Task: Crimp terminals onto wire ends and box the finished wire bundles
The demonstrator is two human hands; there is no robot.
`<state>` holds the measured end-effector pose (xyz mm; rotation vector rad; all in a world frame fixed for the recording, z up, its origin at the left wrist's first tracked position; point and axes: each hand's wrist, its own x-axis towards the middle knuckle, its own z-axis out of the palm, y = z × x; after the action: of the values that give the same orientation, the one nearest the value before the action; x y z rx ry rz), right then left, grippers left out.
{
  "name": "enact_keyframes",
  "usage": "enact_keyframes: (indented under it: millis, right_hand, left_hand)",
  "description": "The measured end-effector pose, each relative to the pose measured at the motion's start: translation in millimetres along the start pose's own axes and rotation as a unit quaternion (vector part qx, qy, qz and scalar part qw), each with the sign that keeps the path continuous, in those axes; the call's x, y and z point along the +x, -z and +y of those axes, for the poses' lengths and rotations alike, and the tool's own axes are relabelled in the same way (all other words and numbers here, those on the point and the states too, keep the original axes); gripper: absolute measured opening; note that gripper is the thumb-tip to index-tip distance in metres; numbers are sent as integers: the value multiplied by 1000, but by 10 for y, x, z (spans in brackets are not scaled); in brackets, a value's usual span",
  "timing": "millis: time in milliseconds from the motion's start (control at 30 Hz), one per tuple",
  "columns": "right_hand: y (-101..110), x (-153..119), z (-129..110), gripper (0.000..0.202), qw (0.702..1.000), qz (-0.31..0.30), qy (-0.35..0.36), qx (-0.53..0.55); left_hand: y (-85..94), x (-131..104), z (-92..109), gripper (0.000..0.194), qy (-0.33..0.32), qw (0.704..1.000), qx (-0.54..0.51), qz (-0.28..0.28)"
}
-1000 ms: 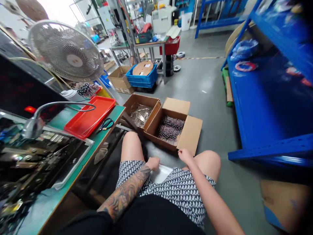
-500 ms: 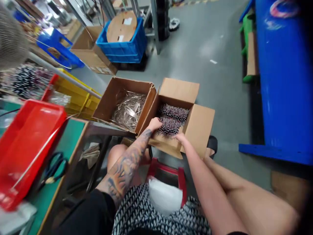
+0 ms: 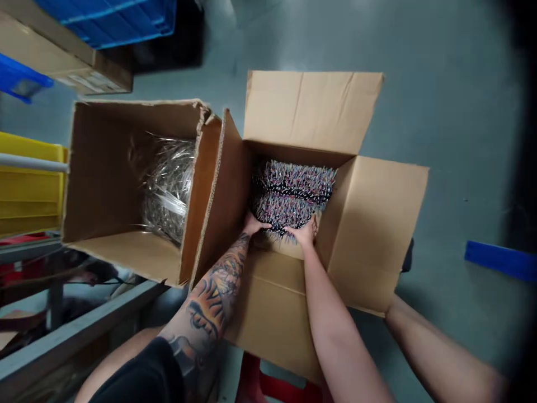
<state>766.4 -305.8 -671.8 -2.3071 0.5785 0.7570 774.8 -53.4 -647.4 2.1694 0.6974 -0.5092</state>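
Note:
An open cardboard box (image 3: 377,224) stands in front of me with its flaps spread. Inside it lie two rows of thin short strands, multicoloured with black, like cut wires: a far bundle (image 3: 300,174) and a near bundle (image 3: 283,208). My left hand (image 3: 254,225) is closed around the left end of the near bundle, thumb along its front edge. At the right end my right hand (image 3: 305,230) grips the same bundle, its thumb pointing inward. Some of the fingers are hidden behind the strands and the box wall.
To the left, touching the box, a second cardboard box (image 3: 126,246) holds tangled clear plastic strips (image 3: 168,196). Beyond are a blue crate (image 3: 126,22) and another carton (image 3: 54,56). A yellow bin (image 3: 31,190) and a metal rail (image 3: 84,330) stand left; a red stool (image 3: 272,386) is below.
My view has moved closer and over the boxes. Both hands have gone deeper into the box and now clasp the near bundle's two ends, thumbs along its front.

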Motion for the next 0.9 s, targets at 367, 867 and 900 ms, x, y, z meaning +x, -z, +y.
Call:
enact_keyframes:
  millis: [367,867,900]
  right_hand:
    - [-187,332,121,130,998,-8,-56,38]
    - [-321,150,11,120,991,27,-64,118]
    - [-319,162,6,117,990,25,-56,129]
  left_hand:
    - [-339,120,-358,137,41,997,-54,22]
    - [-368,200,-339,123,118,983,-142,14]
    - [-365,193,-336,125,117,982,-149,14]
